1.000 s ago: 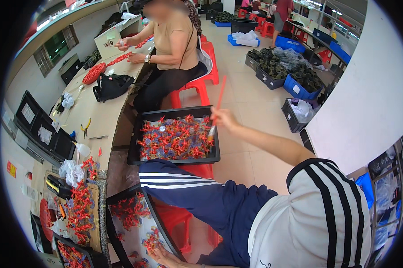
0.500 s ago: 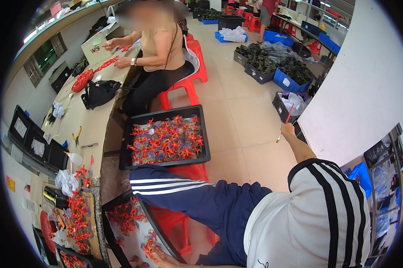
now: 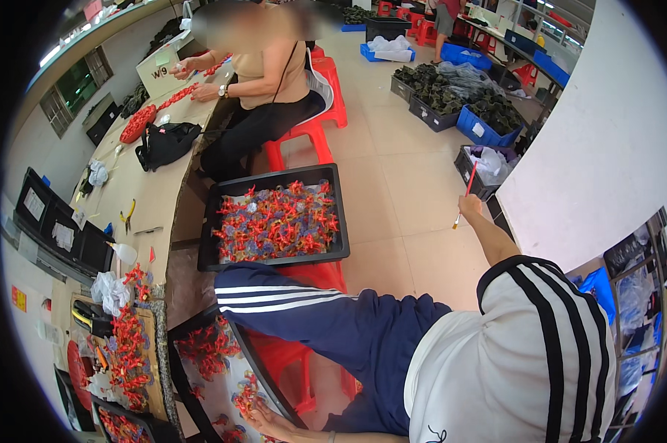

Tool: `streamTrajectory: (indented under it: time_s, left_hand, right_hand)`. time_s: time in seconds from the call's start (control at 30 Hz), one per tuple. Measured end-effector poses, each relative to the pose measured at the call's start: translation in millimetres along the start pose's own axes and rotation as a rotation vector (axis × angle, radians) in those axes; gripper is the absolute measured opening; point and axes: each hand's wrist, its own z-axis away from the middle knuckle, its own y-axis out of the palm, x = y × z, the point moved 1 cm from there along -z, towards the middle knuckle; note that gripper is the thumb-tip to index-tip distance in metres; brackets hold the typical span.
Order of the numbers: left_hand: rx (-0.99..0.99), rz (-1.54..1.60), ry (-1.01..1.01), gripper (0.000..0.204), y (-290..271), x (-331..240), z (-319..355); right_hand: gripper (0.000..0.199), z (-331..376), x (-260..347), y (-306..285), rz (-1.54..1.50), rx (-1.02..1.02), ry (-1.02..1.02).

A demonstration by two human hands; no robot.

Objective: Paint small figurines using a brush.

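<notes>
In my right hand [image 3: 470,206], stretched out to the right over the floor, is a slim paintbrush [image 3: 474,177]. Its red handle points up and its bristles point down. My left hand [image 3: 268,421] is low at the bottom edge, over a dark tray [image 3: 273,380] lined with white. Its fingers curl around a small cluster of red and yellowish pieces [image 3: 245,397]; part of the grip is hidden. More red pieces [image 3: 208,351] lie in the same tray.
A black tray [image 3: 341,244] full of red and purple pieces rests ahead on a red stool [image 3: 319,277]. The workbench [image 3: 152,214] on the left carries pliers [image 3: 129,215], a white bottle [image 3: 125,253] and red pieces. A co-worker [image 3: 267,74] sits beyond. Crates [image 3: 481,131] stand at right.
My right hand and the brush have shifted slightly left and up in the picture. The left hand stays at the red pieces, and the view has tilted a little.
</notes>
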Motion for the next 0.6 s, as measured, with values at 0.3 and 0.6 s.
streamTrajectory:
  time_s: [0.3,0.6]
  left_hand:
    - [0.024,-0.032,-0.071,0.043,1,6,3]
    - [-0.107,-0.014,0.072,0.042,-6,-6,-3]
  right_hand:
    - [0.039,-18,-36,22,0.008,0.017,-0.008]
    - [0.044,-45,63,-74,-0.099,-0.117,-0.199]
